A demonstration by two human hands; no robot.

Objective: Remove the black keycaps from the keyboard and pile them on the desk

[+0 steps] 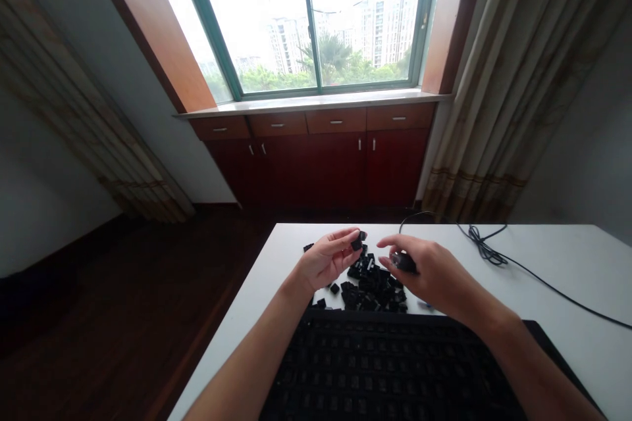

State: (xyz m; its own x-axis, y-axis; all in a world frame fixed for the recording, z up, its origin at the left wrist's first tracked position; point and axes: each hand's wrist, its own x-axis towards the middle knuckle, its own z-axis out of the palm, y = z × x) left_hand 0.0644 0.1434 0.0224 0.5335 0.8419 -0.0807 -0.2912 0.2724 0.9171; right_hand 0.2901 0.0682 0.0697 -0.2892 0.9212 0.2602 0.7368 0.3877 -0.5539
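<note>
My left hand pinches a black keycap between thumb and fingertips, held above the table. To its right, my right hand is curled around a small dark rounded object, whose kind I cannot make out. The thumb and index finger of that hand are apart and point toward the keycap. Below and between both hands lies a loose pile of black keycaps. Nearer to me is a black keyboard, partly hidden by my forearms; its surface is too dark to show much detail.
The white table carries all of this. A black cable, bundled in one spot, runs across its right side. Beyond the table stand a red cabinet under a window, and curtains. Dark floor lies to the left.
</note>
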